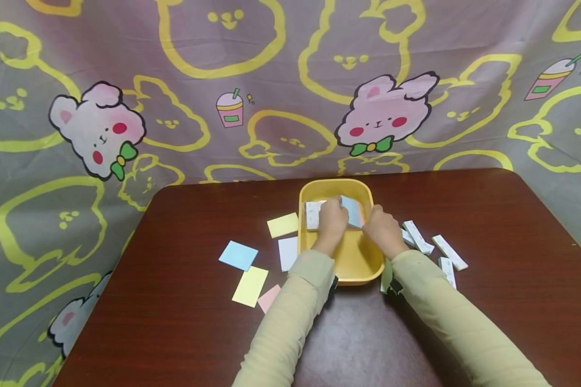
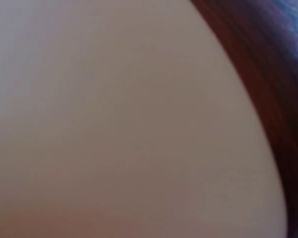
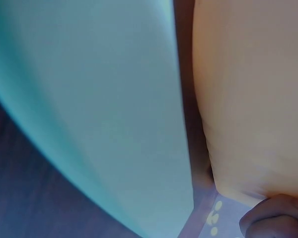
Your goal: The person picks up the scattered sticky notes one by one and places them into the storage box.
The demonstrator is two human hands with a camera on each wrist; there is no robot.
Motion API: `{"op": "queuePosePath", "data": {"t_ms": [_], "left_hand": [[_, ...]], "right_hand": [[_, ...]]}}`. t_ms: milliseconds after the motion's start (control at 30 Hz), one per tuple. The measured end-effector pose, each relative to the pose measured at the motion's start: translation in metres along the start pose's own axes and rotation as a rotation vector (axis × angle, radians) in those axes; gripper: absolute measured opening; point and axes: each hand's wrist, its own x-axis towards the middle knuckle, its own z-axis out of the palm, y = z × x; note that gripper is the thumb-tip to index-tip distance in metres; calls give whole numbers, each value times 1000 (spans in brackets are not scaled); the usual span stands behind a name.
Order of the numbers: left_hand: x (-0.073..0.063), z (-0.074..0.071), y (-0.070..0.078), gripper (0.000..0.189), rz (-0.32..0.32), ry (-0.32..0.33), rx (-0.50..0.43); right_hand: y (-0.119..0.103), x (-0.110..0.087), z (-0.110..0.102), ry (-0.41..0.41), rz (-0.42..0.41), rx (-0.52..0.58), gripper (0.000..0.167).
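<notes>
In the head view a yellow plastic basin (image 1: 355,258) stands on the table, with both hands reaching into it. My left hand (image 1: 334,217) has curled fingers at the left side of a light blue stack of paper slips (image 1: 351,210) and appears to grip it. At the stack's lower right corner my right hand (image 1: 383,231) pinches it, close to the basin's right rim. A pinkish edge shows along the stack. White printed pieces (image 1: 313,215) lie left of the left hand inside the basin. Fingertips are mostly hidden. The left wrist view is a blur; dark fingers (image 3: 278,218) show at the right wrist view's corner.
Left of the basin lie loose slips: yellow (image 1: 283,225), blue (image 1: 238,255), another yellow (image 1: 250,286), white (image 1: 288,253) and pink (image 1: 269,298). Several narrow white strips (image 1: 449,252) lie to the right. A patterned curtain (image 1: 281,97) hangs behind the dark table (image 1: 184,317).
</notes>
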Motion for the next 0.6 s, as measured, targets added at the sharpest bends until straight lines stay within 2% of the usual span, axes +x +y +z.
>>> {"op": "queuePosePath", "data": {"t_ms": [100,333,400,600], "left_hand": [[1,2,-1,39,19,-33,39],[-1,5,0,51,95,-103,250],[-2,5,0,52,112,-114,281],[-1,8,-1,66,117,-167,394]], "right_hand": [[0,0,0,0,-6,-3,38],[2,0,2,18,-20,2,39],[2,-1,2,21,-18,2,39],[1,-1,2,24,-17,7,46]]}}
